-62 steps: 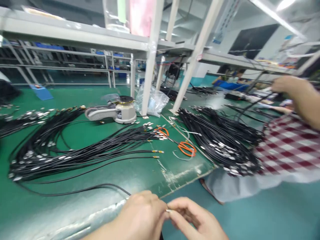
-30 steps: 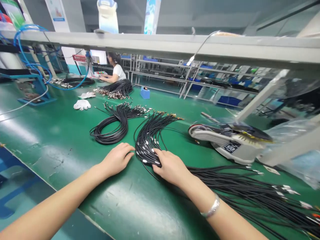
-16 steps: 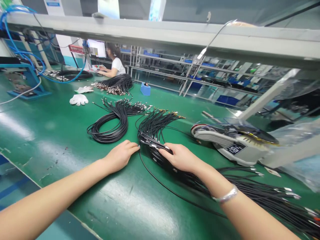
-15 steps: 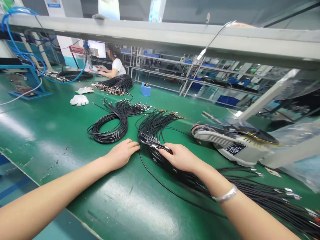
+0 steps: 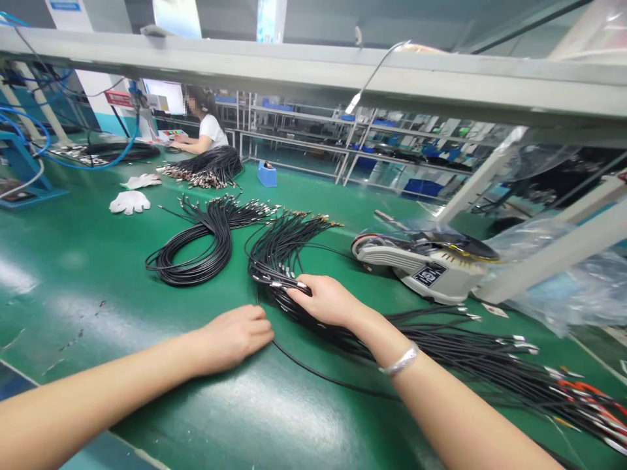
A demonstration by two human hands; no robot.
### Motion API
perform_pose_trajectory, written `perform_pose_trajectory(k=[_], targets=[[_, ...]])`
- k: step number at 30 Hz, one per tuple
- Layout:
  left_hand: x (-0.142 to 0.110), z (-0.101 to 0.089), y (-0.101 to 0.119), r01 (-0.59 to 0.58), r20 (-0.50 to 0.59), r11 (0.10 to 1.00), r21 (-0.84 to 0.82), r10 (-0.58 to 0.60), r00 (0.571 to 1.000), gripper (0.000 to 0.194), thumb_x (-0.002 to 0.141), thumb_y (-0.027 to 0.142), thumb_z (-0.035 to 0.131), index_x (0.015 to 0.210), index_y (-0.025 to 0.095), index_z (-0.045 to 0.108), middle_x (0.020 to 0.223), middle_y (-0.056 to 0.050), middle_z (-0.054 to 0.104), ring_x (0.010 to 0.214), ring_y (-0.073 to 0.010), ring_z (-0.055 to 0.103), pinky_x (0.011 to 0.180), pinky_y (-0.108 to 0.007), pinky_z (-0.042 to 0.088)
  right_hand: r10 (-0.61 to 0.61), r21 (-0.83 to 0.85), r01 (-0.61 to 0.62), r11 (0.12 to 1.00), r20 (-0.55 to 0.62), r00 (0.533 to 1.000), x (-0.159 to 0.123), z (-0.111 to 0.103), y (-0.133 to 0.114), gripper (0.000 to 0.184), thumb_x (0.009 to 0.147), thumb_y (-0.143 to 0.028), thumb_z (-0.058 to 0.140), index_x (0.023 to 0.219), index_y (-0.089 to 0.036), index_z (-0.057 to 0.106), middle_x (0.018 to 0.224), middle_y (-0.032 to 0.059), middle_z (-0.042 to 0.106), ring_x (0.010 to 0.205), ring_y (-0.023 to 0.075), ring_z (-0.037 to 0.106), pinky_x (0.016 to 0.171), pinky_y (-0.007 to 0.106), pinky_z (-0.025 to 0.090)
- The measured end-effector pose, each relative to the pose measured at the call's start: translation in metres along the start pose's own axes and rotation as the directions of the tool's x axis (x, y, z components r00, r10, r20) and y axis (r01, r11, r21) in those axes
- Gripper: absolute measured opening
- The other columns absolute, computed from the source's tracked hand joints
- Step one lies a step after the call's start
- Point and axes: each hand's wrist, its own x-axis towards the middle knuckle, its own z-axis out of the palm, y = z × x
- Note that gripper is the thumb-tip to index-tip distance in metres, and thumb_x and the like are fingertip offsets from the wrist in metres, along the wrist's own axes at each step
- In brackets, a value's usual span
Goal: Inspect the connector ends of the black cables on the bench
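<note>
- Green workbench [image 5: 73, 254], under all items.
- Black cable bundle [image 5: 287, 251], metal-tipped, lying on the bench.
- Right hand [image 5: 326, 301]: fingers closed over the bundle's tipped ends.
- Left hand [image 5: 235, 336]: fingers loosely together, empty, resting on the bench just beside the bundle.

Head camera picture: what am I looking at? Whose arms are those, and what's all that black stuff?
This picture comes from a camera worn on a person's head, so you see what they see. Those are their own arms. Their right hand lies on a bunch of thin black cables with metal ends, and their left hand rests on the green bench beside it. The grey-and-white machine looks like a tape cutter. Farther along, another person sits working.
</note>
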Motion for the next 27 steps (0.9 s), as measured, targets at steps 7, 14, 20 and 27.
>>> perform_pose_trajectory(k=[7, 14, 20, 27], targets=[[0.006, 0.005, 0.033, -0.072, -0.038, 0.991, -0.115, 0.068, 0.997, 0.03, 0.083, 0.008, 0.037, 0.106, 0.015, 0.054, 0.098, -0.007, 0.059, 0.088, -0.0181, 0.049, 0.08, -0.028, 0.043, -0.004, -0.002, 0.004, 1.0, -0.034, 0.999, -0.016, 0.008, -0.002, 0.029, 0.079, -0.043, 0.053, 0.096, -0.021, 0.06, 0.091, 0.0046, 0.065, 0.08, 0.0186, 0.058, 0.066, 0.026, 0.039], [-0.001, -0.01, -0.016, 0.014, 0.082, 0.994, 0.104, -0.023, 0.996, 0.03, 0.086, 0.007, 0.035, 0.104, 0.013, 0.057, 0.098, -0.009, 0.058, 0.09, -0.0196, 0.047, 0.081, -0.032, 0.042, -0.097, 0.025, 0.101, 0.995, -0.151, 0.984, -0.097, 0.018, -0.001, 0.013, 0.079, -0.029, 0.057, 0.085, -0.018, 0.06, 0.088, 0.0052, 0.061, 0.084, 0.0192, 0.053, 0.075, 0.03, 0.04], [0.013, -0.01, -0.013, -0.029, 0.117, 0.983, 0.182, 0.008, 0.993, 0.026, 0.088, 0.013, 0.035, 0.089, 0.015, 0.06, 0.082, -0.006, 0.057, 0.079, -0.0185, 0.046, 0.073, -0.031, 0.042, 0.09, 0.092, -0.078, 0.993, -0.133, 0.987, -0.119, 0.039, -0.002, 0.011, 0.081, -0.018, 0.048, 0.071, -0.017, 0.054, 0.072, 0.0024, 0.06, 0.065, 0.0147, 0.054, 0.058, 0.025, 0.038], [0.006, 0.002, -0.008, 0.061, -0.027, 0.993, 0.102, -0.059, 0.998, 0.026, 0.087, 0.009, 0.033, 0.099, 0.013, 0.057, 0.09, -0.008, 0.054, 0.084, -0.017, 0.045, 0.074, -0.027, 0.042, 0.16, 0.257, -0.123, 0.959, -0.128, 0.979, -0.123, 0.027, -0.016, 0.013, 0.082, -0.021, 0.045, 0.073, -0.018, 0.054, 0.067, -0.0007, 0.063, 0.056, 0.0123, 0.056, 0.051, 0.022, 0.035]])
